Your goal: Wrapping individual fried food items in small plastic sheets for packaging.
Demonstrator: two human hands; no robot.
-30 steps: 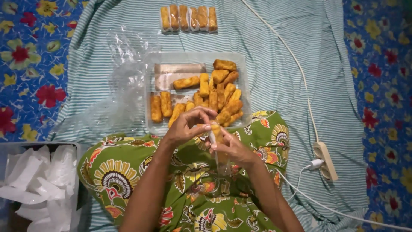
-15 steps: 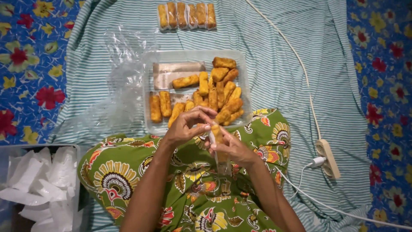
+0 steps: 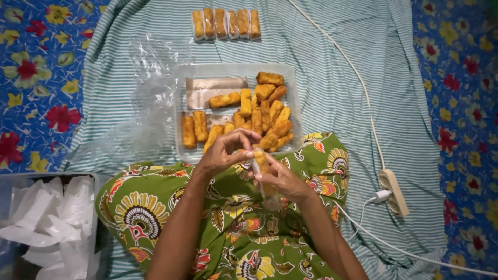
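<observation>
Since a second ago almost nothing has shifted from where I watch: both hands stay over the lap, and the left fingers have curled a little closer over the top of the roll.

Starting at the far left, I see a grey bin (image 3: 96, 181) at the lower edge, stuffed with white plastic bags (image 3: 44, 220). Next to it lies the striped teal cloth (image 3: 129, 41) spread over a blue flowered sheet (image 3: 31, 78), with a crumpled clear plastic sheet (image 3: 150, 98) on it just left of the tray.

The left hand (image 3: 224, 152) is bent inward, its fingertips pinching the upper end of the fried roll (image 3: 262, 161). That roll stands nearly upright above the green patterned skirt (image 3: 155, 207), partly inside a clear wrapper (image 3: 270, 194) whose lower end hangs below the fingers. The right hand (image 3: 284, 179) is closed around the roll and wrapper from below, thumb against the side.

Just beyond the hands sits the clear plastic tray (image 3: 181, 78), holding loose fried rolls (image 3: 264, 111) piled toward its right half. Farther up the cloth, a row of wrapped rolls (image 3: 226, 23) lies side by side.

To the right, a white cable (image 3: 337, 46) runs down to a power strip (image 3: 393, 192) with a white plug (image 3: 381, 196) in it.
</observation>
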